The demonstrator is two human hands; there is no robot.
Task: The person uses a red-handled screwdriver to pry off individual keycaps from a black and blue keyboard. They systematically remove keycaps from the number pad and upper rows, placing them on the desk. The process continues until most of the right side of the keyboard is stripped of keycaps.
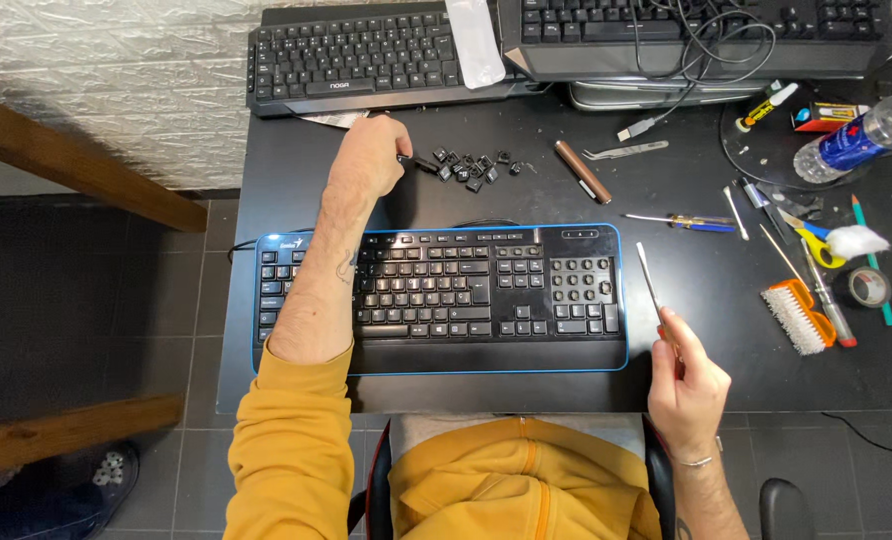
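left hand (371, 150) | at keycaps (471, 168) (loose pile) | right hand (688, 385) | grip on tool (650, 280)

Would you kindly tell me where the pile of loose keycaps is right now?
In the head view, the loose keycaps lie on the black desk behind the blue-edged keyboard, just right of the left hand and left of the brown tube.

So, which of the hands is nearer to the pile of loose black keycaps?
Left. The left hand is right beside the pile of loose keycaps, at its left edge. The right hand is far off, near the desk's front edge, holding a thin flat tool.
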